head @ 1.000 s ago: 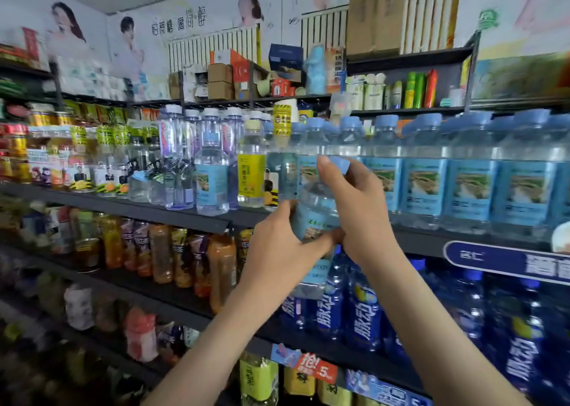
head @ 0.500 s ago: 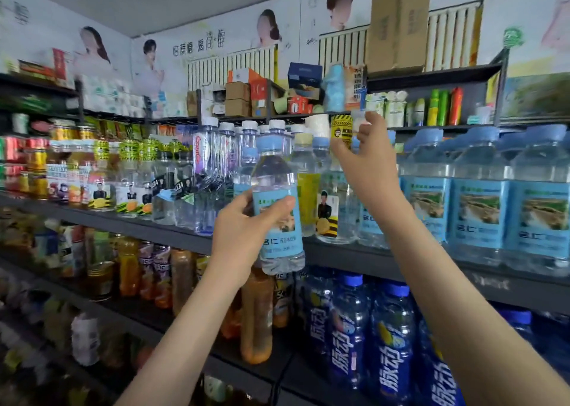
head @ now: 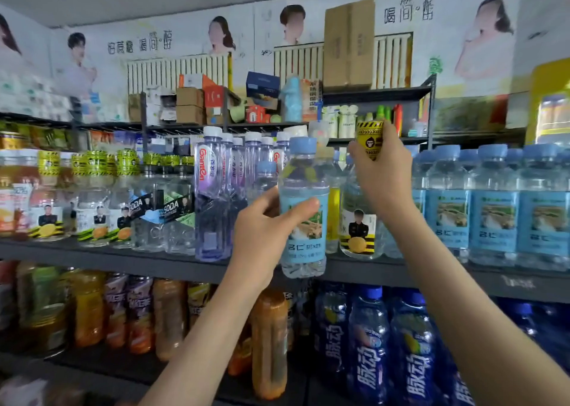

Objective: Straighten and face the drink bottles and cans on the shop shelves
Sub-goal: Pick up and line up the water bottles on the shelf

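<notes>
My left hand (head: 266, 220) grips a blue-labelled water bottle (head: 303, 208) with a light blue cap, held upright in front of the middle shelf's edge (head: 123, 256). My right hand (head: 381, 174) reaches higher and grips the yellow-and-black top of a soda bottle (head: 359, 232) that stands on that shelf. To the right runs a row of matching blue-labelled water bottles (head: 493, 214). Tall clear purple-tinted bottles (head: 212, 195) stand to the left of my left hand.
Soda bottles with yellow-black caps (head: 101, 202) fill the shelf's left part. The shelf below holds orange drinks (head: 268, 344) and dark blue bottles (head: 370, 344). Cardboard boxes (head: 348, 44) and small goods sit on the top shelf.
My left hand carried the water bottle leftward, away from the blue row. My right hand let go of it, rose and took hold of the yellow-capped soda bottle's top.
</notes>
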`<state>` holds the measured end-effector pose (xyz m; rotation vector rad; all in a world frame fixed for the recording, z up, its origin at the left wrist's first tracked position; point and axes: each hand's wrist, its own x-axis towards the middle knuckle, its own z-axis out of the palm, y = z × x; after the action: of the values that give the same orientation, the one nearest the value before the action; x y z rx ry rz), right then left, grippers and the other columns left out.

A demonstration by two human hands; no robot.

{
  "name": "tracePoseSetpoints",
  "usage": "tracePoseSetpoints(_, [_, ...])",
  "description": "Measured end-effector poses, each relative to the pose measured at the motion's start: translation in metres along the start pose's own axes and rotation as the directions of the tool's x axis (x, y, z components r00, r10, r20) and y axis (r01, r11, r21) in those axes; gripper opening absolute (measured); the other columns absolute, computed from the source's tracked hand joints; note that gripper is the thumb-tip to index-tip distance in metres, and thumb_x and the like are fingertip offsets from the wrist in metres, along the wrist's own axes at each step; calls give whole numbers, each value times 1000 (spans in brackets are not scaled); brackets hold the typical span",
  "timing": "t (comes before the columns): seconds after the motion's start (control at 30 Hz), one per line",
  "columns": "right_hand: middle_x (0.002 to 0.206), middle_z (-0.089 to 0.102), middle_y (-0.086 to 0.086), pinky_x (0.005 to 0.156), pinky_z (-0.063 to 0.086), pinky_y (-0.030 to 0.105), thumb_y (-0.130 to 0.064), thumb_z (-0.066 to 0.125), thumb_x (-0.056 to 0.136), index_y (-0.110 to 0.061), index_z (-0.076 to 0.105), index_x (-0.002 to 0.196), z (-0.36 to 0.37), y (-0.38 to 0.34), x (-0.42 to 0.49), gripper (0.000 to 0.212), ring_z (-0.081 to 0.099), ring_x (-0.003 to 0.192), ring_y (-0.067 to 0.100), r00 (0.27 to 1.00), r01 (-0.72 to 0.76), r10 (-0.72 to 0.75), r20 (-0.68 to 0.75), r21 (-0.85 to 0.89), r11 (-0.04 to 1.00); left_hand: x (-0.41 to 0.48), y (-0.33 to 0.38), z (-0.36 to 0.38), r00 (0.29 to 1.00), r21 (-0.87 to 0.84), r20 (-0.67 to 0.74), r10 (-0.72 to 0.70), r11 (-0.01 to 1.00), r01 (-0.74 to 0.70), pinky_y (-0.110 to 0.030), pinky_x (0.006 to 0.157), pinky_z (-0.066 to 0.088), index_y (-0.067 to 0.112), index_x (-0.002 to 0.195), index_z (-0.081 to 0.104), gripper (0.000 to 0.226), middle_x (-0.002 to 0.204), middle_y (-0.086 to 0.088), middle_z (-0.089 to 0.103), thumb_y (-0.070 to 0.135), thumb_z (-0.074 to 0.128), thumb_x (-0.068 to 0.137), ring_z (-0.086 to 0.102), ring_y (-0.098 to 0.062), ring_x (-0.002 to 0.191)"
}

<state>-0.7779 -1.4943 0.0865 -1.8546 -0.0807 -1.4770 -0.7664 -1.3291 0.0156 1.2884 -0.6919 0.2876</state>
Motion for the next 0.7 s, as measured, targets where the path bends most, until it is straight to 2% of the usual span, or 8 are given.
tracePoseSetpoints(0.1, [69, 48, -4, 52, 34, 14, -20, 55, 94, -5, 51, 100, -22, -16, -7, 17, 39, 54, 2, 998, 49, -44, -54, 85, 995, 6, 1, 7, 997, -33, 59, 52, 998, -50, -14, 60, 51, 18, 102, 69, 28, 92, 11, 73, 22, 76, 75, 69, -4, 81])
tracePoseSetpoints(0.17, [72, 51, 5, 59, 39, 29, -21, 55, 92, -3, 52, 94, -41, -24, -8, 18, 43, 62, 10, 998, 26, -18, -57, 137, 990, 9, 1, 17, 993, -38, 91, 71, 997, -68, -16, 64, 53, 23, 102, 68, 33, 92, 14, 73, 29, 78, 71, 68, -2, 82])
tracePoseSetpoints(0.23, [79, 56, 18, 64, 42, 33, -21, 56, 91, -3, 55, 94, -60, -29, -11, 18, 48, 68, 18, 1000, 6, -4, -12, 157, 988, 10, -1, 29, 992, -23, 111, 65, 998, -63, -23, 71, 55, 29, 98, 67, 39, 92, 16, 72, 41, 78, 62, 68, -2, 82])
tracePoseSetpoints(0.3, [89, 60, 24, 68, 44, 32, -20, 57, 92, -1, 58, 97, -77, -27, -17, 20, 52, 72, 19, 999, -26, 23, 28, 144, 989, 10, -5, 42, 991, -18, 125, 53, 999, -51, -23, 70, 54, 34, 92, 66, 33, 88, 18, 72, 41, 78, 62, 68, -1, 80])
tracePoseSetpoints(0.4, [98, 61, 25, 75, 48, 33, -20, 58, 92, -1, 58, 101, -99, -21, -24, 21, 56, 79, 23, 999, -43, 40, 36, 103, 994, 11, -13, 60, 989, 10, 135, 60, 998, -61, -20, 66, 54, 35, 86, 65, 21, 83, 19, 71, 35, 78, 69, 67, 0, 78])
tracePoseSetpoints(0.53, [97, 63, 20, 90, 49, 47, -19, 60, 92, -8, 60, 98, -117, -14, -28, 12, 60, 91, 37, 998, -60, 60, 8, 93, 994, 13, -21, 79, 989, 88, 79, 127, 987, -133, -32, 68, 57, 23, 88, 68, 22, 85, 11, 72, 37, 76, 73, 68, -6, 76])
tracePoseSetpoints(0.63, [96, 61, 22, 90, 49, 49, -18, 60, 92, -5, 59, 99, -125, -9, -29, 15, 58, 92, 41, 998, -54, 56, -10, 94, 994, 18, -32, 94, 986, 191, 21, 166, 967, -167, -41, 71, 56, 20, 92, 66, 47, 91, 1, 69, 61, 69, 69, 66, -18, 81])
tracePoseSetpoints(0.7, [96, 61, 22, 90, 49, 48, -18, 60, 92, -4, 58, 99, -126, -7, -29, 16, 58, 91, 40, 998, -52, 54, -15, 103, 993, 22, -38, 103, 982, 284, 2, 189, 941, -182, -30, 70, 54, 16, 102, 64, 69, 98, -2, 64, 75, 59, 66, 62, -17, 83])
